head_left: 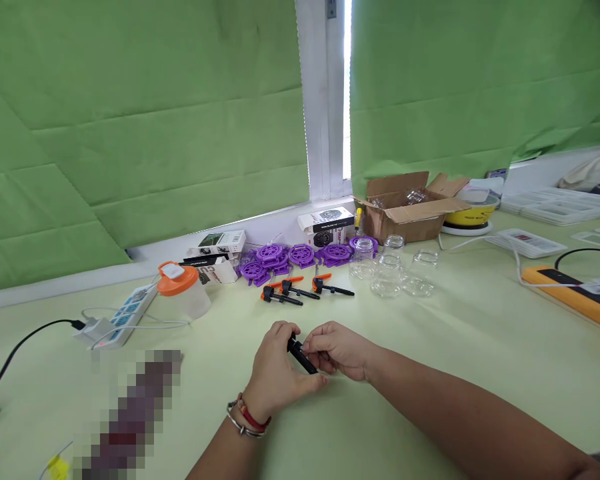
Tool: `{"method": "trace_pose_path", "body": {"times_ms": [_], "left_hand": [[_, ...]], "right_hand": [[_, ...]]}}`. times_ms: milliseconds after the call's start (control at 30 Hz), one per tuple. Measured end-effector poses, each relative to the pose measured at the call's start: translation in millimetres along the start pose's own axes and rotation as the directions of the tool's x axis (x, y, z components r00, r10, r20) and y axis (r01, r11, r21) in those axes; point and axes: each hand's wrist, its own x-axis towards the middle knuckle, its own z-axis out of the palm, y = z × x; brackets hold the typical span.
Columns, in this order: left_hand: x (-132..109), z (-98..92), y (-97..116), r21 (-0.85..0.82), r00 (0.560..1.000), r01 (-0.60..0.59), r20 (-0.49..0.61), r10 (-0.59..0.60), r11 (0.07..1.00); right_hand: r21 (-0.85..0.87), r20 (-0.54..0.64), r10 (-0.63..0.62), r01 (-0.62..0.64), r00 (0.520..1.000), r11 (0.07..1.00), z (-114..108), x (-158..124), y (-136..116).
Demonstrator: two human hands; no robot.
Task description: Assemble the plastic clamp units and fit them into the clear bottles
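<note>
My left hand (280, 377) is closed around a slim black rod-like part (303, 357), its thumb by the near end and its fingers at the far end. From the other side, my right hand (337, 350) pinches at the upper middle of the same part. Whatever small piece may sit between the right fingertips is hidden. Beyond my hands lie a few black-and-orange tools (300, 291) with similar black handles. Purple spoked plastic discs (301, 255) are heaped behind them, and several clear glass jars (387, 275) stand to their right.
An open cardboard box (410, 220) and a yellow bowl (473, 212) stand at the back right. On the left are an orange-lidded container (187, 293) and a white power strip (130, 313) with cables. An orange-and-black strip (575, 297) lies at the right edge.
</note>
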Motion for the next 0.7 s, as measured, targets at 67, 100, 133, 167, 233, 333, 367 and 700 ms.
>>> {"method": "trace_pose_path", "body": {"times_ms": [67,100,133,167,233,333,367,700], "left_hand": [[0.4,1.1,-0.9,0.011,1.000,0.001,-0.008,0.000,1.000],[0.5,1.7,-1.1,0.019,1.000,-0.002,-0.011,0.002,1.000],[0.4,2.3,-1.1,0.031,1.000,-0.004,-0.014,0.005,1.000],[0.3,2.9,-0.9,0.045,1.000,-0.006,-0.017,0.006,0.999],[-0.1,4.0,0.1,0.071,1.000,-0.002,-0.027,0.004,0.997],[-0.4,4.6,2.0,0.096,0.999,0.018,-0.043,-0.014,0.995],[-0.3,4.4,2.4,0.100,0.999,0.023,-0.043,-0.019,0.995],[-0.2,2.7,-1.2,0.095,0.998,0.043,-0.058,-0.037,0.995]], "right_hand": [[0.005,-0.012,0.001,-0.001,1.000,1.000,0.2,0.8,1.4],[0.001,-0.021,-0.004,0.004,1.000,1.000,0.6,0.9,2.0],[-0.004,-0.031,-0.010,0.010,0.999,1.000,1.2,0.9,2.6],[-0.009,-0.043,-0.018,0.018,0.999,1.000,2.0,0.8,3.3],[-0.013,-0.067,-0.033,0.032,0.997,0.999,3.7,0.9,4.6],[-0.013,-0.086,-0.045,0.044,0.995,0.999,5.5,1.6,5.6],[-0.015,-0.081,-0.049,0.048,0.996,0.999,5.5,1.7,5.4],[-0.065,-0.002,-0.077,0.076,0.997,0.995,2.7,-5.0,-1.4]]}}
